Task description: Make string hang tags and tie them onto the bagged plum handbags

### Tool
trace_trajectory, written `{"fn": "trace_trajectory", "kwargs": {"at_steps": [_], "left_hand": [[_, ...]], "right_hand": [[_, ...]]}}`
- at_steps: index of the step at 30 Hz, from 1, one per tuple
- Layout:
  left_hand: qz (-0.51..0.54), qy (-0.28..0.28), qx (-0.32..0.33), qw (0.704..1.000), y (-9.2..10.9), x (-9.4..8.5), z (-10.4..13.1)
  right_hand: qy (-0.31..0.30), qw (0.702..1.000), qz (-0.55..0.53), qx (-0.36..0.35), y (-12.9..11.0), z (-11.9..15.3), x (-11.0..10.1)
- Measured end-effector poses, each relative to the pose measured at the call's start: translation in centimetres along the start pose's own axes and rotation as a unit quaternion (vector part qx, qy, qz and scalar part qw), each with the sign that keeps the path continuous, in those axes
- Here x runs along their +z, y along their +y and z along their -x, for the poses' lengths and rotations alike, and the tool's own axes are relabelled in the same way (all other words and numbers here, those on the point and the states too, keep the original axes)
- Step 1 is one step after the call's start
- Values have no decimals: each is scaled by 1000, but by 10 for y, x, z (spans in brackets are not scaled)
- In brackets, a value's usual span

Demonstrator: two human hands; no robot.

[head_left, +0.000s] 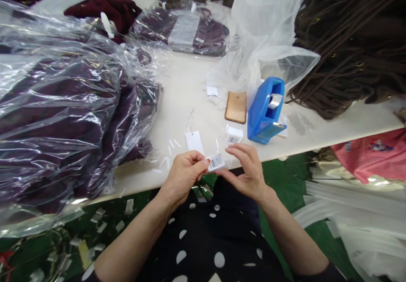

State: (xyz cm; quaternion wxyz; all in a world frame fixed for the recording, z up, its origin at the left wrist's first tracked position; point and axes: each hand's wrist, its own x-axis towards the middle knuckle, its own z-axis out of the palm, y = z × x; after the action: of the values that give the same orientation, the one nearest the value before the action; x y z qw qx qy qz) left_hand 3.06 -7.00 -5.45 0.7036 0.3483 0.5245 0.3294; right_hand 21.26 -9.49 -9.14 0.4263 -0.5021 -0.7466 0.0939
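Near the table's front edge, my left hand (187, 172) pinches a small stack of white barcode labels (216, 162) between thumb and fingers. My right hand (249, 172) is at the other end of the labels, its thumb and fingers apart, a fingertip close to their lower edge. Just beyond, a white hang tag (194, 141) with a string lies on the table. Another small white barcode stack (234, 134) sits beside the blue tape dispenser (266, 110). Behind that stack is a tan, brown-edged square (236, 107).
Plastic-bagged dark garments (63, 117) cover the left of the white table (180, 83). One more bagged garment (196, 32) lies at the back. Clear plastic bags (269, 19) and a dark brown pile (355, 49) stand right. Paper scraps litter the green floor (111, 227).
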Motion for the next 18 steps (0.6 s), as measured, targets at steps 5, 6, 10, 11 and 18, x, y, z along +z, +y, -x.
{"fn": "trace_trajectory", "kwargs": {"at_steps": [5, 6, 10, 11, 18], "left_hand": [[-26, 10, 2, 1000, -4, -12, -2], [-32, 10, 1, 999, -4, -13, -2], [-86, 7, 7, 996, -6, -16, -1], [-121, 10, 17, 992, -7, -19, 0], [-486, 205, 382, 759, -29, -56, -2]], "right_hand": [[-79, 904, -265, 326, -12, -7, 11], [-89, 880, -302, 356, -14, -9, 13], [-116, 839, -360, 392, -22, -15, 24], [-114, 837, -359, 398, -22, -16, 26], [26, 832, -348, 431, -9, -30, 37]]}}
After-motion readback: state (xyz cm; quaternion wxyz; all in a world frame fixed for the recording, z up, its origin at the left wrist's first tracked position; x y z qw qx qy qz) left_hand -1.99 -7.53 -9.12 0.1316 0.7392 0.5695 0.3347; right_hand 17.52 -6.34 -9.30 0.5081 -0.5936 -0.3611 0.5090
